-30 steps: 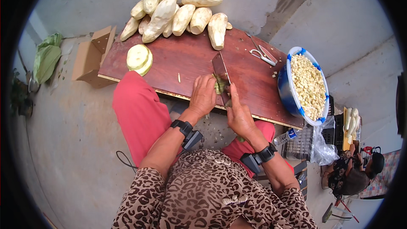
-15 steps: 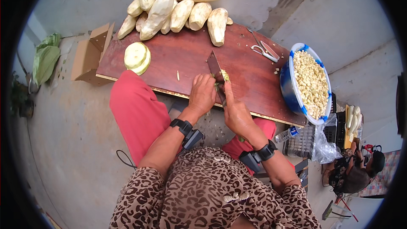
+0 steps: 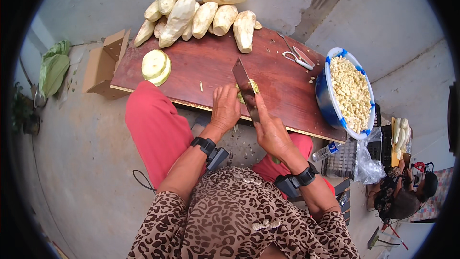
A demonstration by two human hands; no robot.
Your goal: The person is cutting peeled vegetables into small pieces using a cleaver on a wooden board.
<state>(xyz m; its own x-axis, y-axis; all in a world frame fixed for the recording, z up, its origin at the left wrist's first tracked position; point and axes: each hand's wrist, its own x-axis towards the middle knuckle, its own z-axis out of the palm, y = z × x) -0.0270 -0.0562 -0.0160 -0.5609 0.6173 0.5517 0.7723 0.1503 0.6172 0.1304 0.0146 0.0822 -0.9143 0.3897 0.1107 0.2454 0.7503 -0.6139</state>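
Observation:
My right hand (image 3: 274,134) grips a cleaver (image 3: 247,86) with a broad dark blade, its tip pointing away from me. The blade stands on edge over a small yellow-green vegetable piece (image 3: 254,86), which shows on both sides of it. To the left of the blade, my left hand (image 3: 226,106) is closed, its bent fingertips against the piece; the fingers hide part of it. Two thick pale round slices (image 3: 155,65) lie stacked at the left of the red-brown board (image 3: 201,67). Several peeled, pale, long vegetables (image 3: 204,19) are piled along the far edge.
A blue-and-white basin (image 3: 324,93) heaped with pale diced cubes stands at the board's right end. Beside it lie a white-handled peeler (image 3: 298,60) and a few loose cubes. A cardboard box (image 3: 103,64) is at left. Another person (image 3: 407,194) sits at far right.
The cleaver has come over the vegetable piece, with its blade now turned flatter to view. My left hand has shifted slightly left, and more of the piece shows.

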